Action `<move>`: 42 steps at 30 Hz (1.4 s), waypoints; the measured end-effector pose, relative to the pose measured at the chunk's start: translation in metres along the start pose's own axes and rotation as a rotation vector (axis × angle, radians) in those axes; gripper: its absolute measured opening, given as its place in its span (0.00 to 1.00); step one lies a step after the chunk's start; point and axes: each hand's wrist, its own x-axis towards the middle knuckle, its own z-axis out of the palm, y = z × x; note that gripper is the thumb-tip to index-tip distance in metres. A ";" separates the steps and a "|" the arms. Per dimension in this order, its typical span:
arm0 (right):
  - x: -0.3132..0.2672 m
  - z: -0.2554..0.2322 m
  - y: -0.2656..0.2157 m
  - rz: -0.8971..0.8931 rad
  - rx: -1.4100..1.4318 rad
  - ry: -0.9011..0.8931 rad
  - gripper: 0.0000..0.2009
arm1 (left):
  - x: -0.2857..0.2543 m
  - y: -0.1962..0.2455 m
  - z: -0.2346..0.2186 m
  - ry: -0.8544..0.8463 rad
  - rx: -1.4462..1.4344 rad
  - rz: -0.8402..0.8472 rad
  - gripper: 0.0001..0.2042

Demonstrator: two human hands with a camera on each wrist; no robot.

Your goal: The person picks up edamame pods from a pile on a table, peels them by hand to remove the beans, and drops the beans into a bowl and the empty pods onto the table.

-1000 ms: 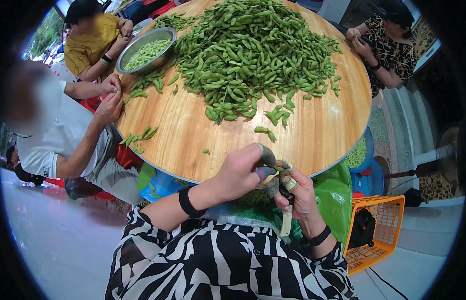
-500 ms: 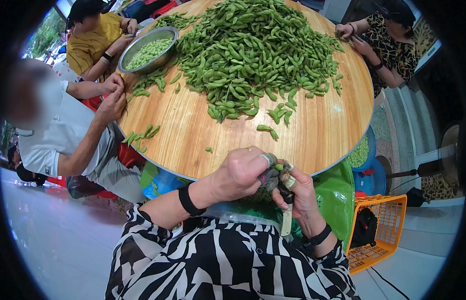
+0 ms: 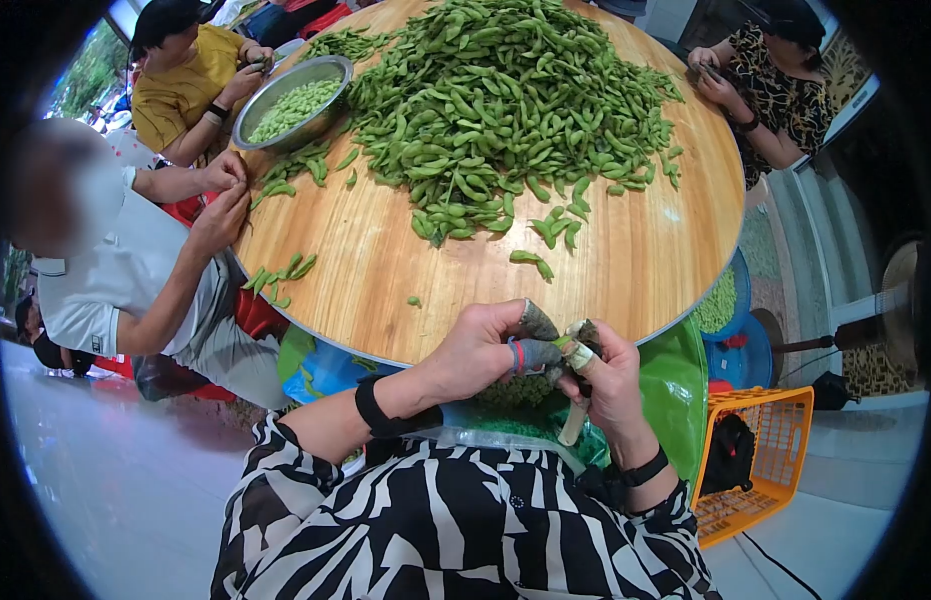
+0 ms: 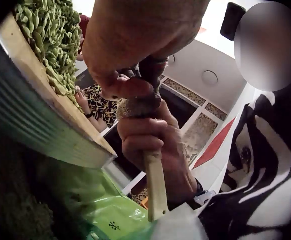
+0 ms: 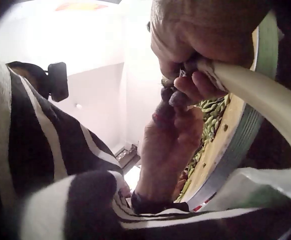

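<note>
Just off the table's near edge, my left hand [image 3: 476, 350], its thumb and fingers partly covered in dark wraps, pinches a small green pod [image 3: 563, 341]. My right hand [image 3: 614, 380] meets it there, with its fingers curled round a tool's pale handle [image 3: 574, 422], which points down. The left wrist view shows this handle [image 4: 156, 185] below the right hand's curled fingers [image 4: 143, 134]. In the right wrist view the handle [image 5: 260, 95] runs to the right, while the left fingertips [image 5: 171, 100] touch the right hand's. The tool's other end is hidden.
A large pile of green pods [image 3: 506, 110] covers the round table's [image 3: 366, 290] middle. A metal bowl [image 3: 341, 105] of shelled beans stands at left. Three people sit around the table. Green plastic [image 3: 676, 390] hangs below; an orange crate [image 3: 786, 450] stands right.
My hands have drawn slightly apart, and the left thumb now reaches out straighter toward the right hand. Across the table at right, the other person's hands have come together.
</note>
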 end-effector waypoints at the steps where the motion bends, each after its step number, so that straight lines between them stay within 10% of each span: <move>1: -0.001 -0.001 0.002 0.002 0.000 0.000 0.05 | 0.000 -0.001 0.000 0.001 -0.001 -0.001 0.09; 30: 0.001 -0.008 0.001 -0.144 -0.441 -0.057 0.11 | 0.002 -0.013 0.003 -0.068 -0.631 -0.391 0.03; 42: -0.003 -0.002 0.013 -0.502 -0.933 0.029 0.08 | -0.006 -0.012 0.012 0.070 -0.201 -0.288 0.02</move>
